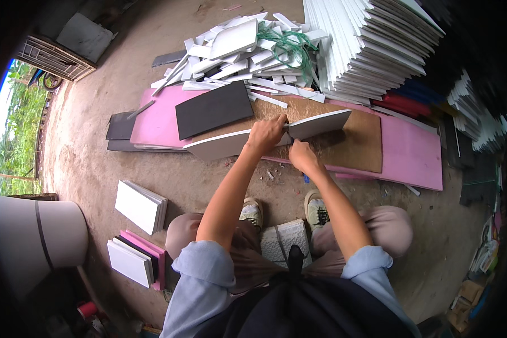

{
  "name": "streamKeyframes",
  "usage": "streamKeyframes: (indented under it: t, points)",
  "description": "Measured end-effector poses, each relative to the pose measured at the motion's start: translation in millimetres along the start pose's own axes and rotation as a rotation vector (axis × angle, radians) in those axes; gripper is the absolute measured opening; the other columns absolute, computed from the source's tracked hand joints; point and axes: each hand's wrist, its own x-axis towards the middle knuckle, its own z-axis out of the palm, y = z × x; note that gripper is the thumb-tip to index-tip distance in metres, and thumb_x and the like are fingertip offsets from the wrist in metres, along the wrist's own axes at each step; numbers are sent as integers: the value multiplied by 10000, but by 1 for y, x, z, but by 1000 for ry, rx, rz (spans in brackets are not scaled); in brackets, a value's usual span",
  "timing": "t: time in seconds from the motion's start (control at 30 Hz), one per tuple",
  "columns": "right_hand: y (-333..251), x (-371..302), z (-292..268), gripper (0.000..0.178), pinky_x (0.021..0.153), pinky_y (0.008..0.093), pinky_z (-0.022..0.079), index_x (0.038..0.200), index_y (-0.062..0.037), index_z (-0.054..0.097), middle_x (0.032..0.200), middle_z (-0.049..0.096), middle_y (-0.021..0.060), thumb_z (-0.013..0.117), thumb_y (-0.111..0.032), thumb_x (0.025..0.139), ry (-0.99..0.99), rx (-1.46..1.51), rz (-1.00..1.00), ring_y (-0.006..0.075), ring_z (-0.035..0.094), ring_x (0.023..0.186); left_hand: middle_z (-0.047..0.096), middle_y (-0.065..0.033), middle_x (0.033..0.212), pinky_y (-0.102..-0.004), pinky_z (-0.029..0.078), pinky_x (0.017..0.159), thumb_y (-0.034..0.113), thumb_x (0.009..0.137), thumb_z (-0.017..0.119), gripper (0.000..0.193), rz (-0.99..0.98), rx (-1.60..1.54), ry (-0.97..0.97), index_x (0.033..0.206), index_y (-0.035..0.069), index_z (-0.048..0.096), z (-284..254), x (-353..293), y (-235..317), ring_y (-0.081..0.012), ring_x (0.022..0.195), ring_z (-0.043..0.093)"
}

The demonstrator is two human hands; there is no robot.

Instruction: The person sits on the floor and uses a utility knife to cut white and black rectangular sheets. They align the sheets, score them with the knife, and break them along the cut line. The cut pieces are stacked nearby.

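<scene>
Fingers (276, 122) of the left hand (263, 135) grip the upper edge of a pale foam sheet (217, 145); the right hand (305, 156), just beside, is closed around a blue object (292, 140), mostly hidden. Tilted on edge over the brown board (366, 146), the sheet runs lengthwise left to right, right end angled slightly away. Behind the board, white offcuts (231, 42) lie heaped.

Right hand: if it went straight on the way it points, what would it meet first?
Probably the pale board standing on edge just ahead of the right hand, though depth there is unclear.
</scene>
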Motion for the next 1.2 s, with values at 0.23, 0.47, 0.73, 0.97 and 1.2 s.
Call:
streamKeyframes:
  t: [0.23,0.47,0.73,0.97,1.2]
  points:
    - [-16,-19,-39,293,774,452,461,980,83,488,903,576,292,392,-145,823,-24,-133,-26,412,567,884,602,-119,852,-419,482,602,225,742,587,293,-80,-43,3,955,74,454,-5,8,-16,-317,712,602]
    - [-17,-38,-52,268,706,464,479,919,23,513,804,590,270,415,-216,847,106,-30,-137,410,587,791,604,-139,698,-429,475,570,208,751,590,241,38,35,120,909,66,475,-1,-3,-21,-328,658,596]
    - [-16,-41,-55,252,677,460,483,921,6,511,765,596,246,425,-220,851,205,-99,-192,394,593,759,591,-130,634,-378,476,503,224,786,561,167,14,138,109,778,68,503,-2,-12,-15,-288,605,607]
    - [-18,-32,-50,256,654,484,466,911,5,496,702,581,254,409,-232,862,225,-19,-226,422,572,724,588,-118,610,-380,470,489,268,781,568,191,-5,159,117,807,85,516,3,-12,-13,-288,583,603]
    - [-19,-28,-36,255,647,468,485,922,14,495,716,591,251,429,-223,855,213,-62,-213,412,588,727,594,-104,628,-377,468,486,294,786,561,217,3,151,126,823,88,505,7,-14,-16,-275,579,602]
